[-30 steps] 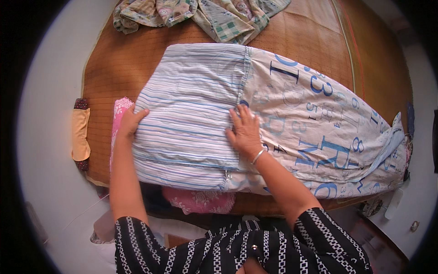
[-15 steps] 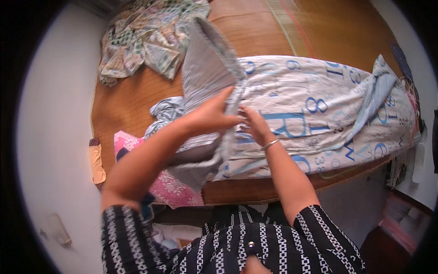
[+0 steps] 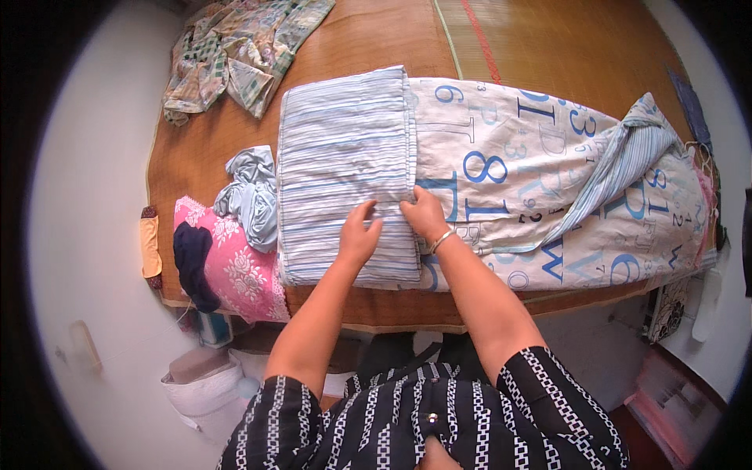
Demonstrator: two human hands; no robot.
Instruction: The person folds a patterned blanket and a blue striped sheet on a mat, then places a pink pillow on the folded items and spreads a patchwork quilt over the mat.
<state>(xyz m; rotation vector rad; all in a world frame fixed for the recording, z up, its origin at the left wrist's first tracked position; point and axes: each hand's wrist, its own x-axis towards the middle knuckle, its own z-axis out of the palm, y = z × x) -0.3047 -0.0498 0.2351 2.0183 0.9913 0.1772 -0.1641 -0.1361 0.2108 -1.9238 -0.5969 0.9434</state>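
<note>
A long bed cover (image 3: 517, 168) lies across the bed, its pale side printed with blue and dark letters and numerals. At its left end a blue-and-white striped panel (image 3: 345, 133) is folded over and lies flat in a neat rectangle. My left hand (image 3: 362, 233) hovers on or just over the striped panel, fingers apart and holding nothing. My right hand (image 3: 425, 213), with a bangle at the wrist, has its thumb and fingers closed at the panel's right edge. Farther right, a twisted striped corner (image 3: 619, 168) lies over the printed side.
The bed's brown mat (image 3: 376, 39) lies beneath. Left of the cover are a crumpled light blue garment (image 3: 252, 200), a pink floral cloth (image 3: 247, 274) and a dark navy piece of clothing (image 3: 196, 266). Patterned clothes (image 3: 235, 59) lie at the far left. A white wall (image 3: 94, 196) borders the left.
The striped panel, raised and tilted half a second ago, now lies flat. My left hand has come off its edge and moved down and left; my right hand stays near the edge.
</note>
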